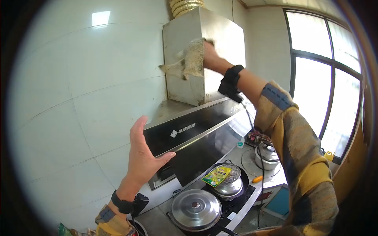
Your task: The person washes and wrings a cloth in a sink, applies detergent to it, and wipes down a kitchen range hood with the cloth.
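Note:
My right hand (209, 55) is raised against the metal duct cover (183, 43) above the range hood, gripping a beige cloth (194, 59). The cloth hangs over the cover's front corner, and one end trails to the left; it is slightly blurred. Its folds hide part of my right fingers. My left hand (143, 159) is lifted in front of the black range hood (189, 133), with thumb and fingers apart and nothing in it. Whether it touches the hood's edge, I cannot tell.
Below, a lidded pan (196, 210) sits on the stove, beside a wok (246, 179) holding a lid, a steamer rack and a yellow-green packet (216, 176). A lidded pot (267, 156) stands on the counter at right. A cable hangs from my right wrist strap. Windows are at right.

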`<action>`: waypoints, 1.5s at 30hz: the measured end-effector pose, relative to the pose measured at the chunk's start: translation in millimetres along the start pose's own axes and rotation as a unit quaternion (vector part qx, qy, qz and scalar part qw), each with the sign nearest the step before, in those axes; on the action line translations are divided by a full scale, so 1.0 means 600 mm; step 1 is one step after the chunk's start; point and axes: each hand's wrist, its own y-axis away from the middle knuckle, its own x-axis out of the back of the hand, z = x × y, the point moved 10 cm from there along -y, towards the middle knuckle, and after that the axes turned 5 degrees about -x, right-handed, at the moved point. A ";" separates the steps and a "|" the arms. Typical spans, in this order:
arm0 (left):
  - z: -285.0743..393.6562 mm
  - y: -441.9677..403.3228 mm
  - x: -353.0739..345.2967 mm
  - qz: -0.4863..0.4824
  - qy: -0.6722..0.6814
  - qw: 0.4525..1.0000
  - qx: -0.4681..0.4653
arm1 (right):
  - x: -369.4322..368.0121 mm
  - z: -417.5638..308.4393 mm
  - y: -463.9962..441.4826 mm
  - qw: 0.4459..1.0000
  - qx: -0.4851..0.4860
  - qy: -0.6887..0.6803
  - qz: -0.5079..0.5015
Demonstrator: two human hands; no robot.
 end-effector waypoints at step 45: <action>-0.460 -0.038 0.147 -0.021 -0.495 0.866 -0.073 | -0.435 -0.165 0.181 0.790 0.343 0.035 -0.507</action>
